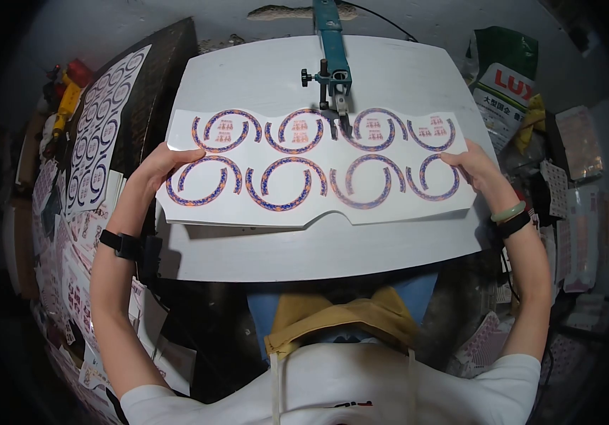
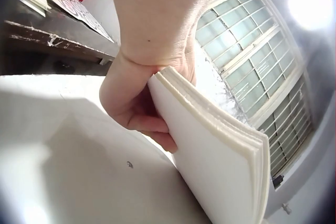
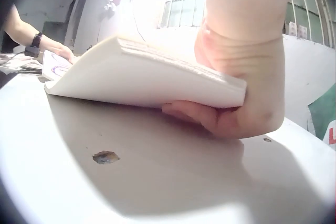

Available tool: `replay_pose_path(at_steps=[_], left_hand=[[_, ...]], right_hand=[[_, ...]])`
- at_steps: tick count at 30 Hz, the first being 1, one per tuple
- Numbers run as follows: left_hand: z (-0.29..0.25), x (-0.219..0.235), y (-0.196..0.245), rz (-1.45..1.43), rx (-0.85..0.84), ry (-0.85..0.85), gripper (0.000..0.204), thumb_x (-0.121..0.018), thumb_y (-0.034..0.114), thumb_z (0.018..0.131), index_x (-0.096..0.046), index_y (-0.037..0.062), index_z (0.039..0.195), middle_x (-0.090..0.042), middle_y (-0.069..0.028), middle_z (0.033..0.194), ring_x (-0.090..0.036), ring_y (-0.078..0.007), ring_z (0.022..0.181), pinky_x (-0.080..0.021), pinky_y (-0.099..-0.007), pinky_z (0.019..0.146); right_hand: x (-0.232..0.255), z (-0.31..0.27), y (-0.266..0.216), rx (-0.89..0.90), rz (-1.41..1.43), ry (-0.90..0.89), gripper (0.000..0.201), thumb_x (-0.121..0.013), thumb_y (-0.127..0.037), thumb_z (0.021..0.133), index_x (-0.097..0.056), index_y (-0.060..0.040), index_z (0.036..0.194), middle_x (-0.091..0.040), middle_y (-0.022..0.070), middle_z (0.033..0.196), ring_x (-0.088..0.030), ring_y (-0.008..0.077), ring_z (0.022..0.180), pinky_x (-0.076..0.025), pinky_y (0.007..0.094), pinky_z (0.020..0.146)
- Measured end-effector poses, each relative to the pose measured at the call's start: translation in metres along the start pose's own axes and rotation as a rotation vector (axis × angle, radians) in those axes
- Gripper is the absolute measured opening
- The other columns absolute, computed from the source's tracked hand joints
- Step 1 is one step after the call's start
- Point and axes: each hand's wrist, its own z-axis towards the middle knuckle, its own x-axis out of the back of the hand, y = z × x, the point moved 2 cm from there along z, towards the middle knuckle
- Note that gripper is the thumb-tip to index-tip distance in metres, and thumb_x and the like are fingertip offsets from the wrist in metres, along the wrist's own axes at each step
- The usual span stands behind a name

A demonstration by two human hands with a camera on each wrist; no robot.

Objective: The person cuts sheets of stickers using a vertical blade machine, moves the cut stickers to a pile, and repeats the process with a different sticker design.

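A thick stack of white printed sheets [image 1: 290,177], with two rows of blue-and-orange open rings, is held over the white tabletop [image 1: 262,258]. At the stack's left end my left hand [image 1: 165,164] grips it, thumb on top; in the left wrist view its fingers [image 2: 152,124] curl beneath. My right hand [image 1: 480,170] grips the other end the same way, fingers [image 3: 194,112] under the stack in the right wrist view. Several layers show along the stack's edge, which bows upward near the hands. The metal foot [image 1: 341,120] of a teal machine arm [image 1: 330,42] overlaps the sheets' far edge.
Left of the table, another sheet printed with rings [image 1: 102,131] leans on a dark board [image 1: 166,78], near yellow and red spools [image 1: 70,99]. Piles of printed papers lie lower left. A green-and-white sack [image 1: 503,85] stands at the right, with more printed sheets [image 1: 579,227] below it.
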Motion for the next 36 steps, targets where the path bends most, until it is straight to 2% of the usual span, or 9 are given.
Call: replay_pose_path(at_steps=[2,15,32,36], left_hand=[[-0.003,-0.003,0.005,0.002,-0.008,0.004,0.045,-0.075,0.004,0.075,-0.058,-0.0058,0.116,-0.067,-0.0178,0.103,-0.069,-0.0215,0.086,-0.06,-0.0326,0.075],[0.01,0.0,0.022,0.068,-0.022,-0.018,0.046,-0.077,0.004,0.074,-0.059,-0.0051,0.116,-0.068,-0.018,0.102,-0.069,-0.0215,0.085,-0.058,-0.0318,0.078],[0.043,0.012,0.028,0.086,-0.026,-0.073,0.048,-0.079,0.005,0.072,-0.06,-0.0044,0.115,-0.068,-0.017,0.101,-0.069,-0.0203,0.083,-0.058,-0.0302,0.077],[0.051,0.014,0.03,0.082,-0.025,-0.103,0.048,-0.079,0.006,0.072,-0.06,-0.0045,0.115,-0.068,-0.0169,0.101,-0.069,-0.0201,0.084,-0.058,-0.0299,0.077]], right_hand=[[-0.001,-0.002,0.0,-0.005,0.001,0.056,0.038,-0.066,0.006,0.082,-0.055,0.0059,0.117,-0.066,0.0167,0.106,-0.068,0.0216,0.089,-0.058,0.032,0.078],[-0.008,-0.011,0.001,-0.005,0.023,0.092,0.036,-0.065,0.006,0.083,-0.054,0.0069,0.117,-0.066,0.0176,0.106,-0.068,0.0223,0.088,-0.058,0.0323,0.077],[-0.008,-0.01,0.014,0.034,0.118,0.056,0.034,-0.064,0.007,0.083,-0.055,0.0076,0.115,-0.066,0.0181,0.104,-0.068,0.0232,0.086,-0.059,0.0327,0.074],[-0.016,-0.018,0.012,0.035,0.098,0.107,0.034,-0.064,0.008,0.082,-0.055,0.0073,0.115,-0.066,0.0181,0.105,-0.068,0.023,0.086,-0.058,0.0324,0.073]])
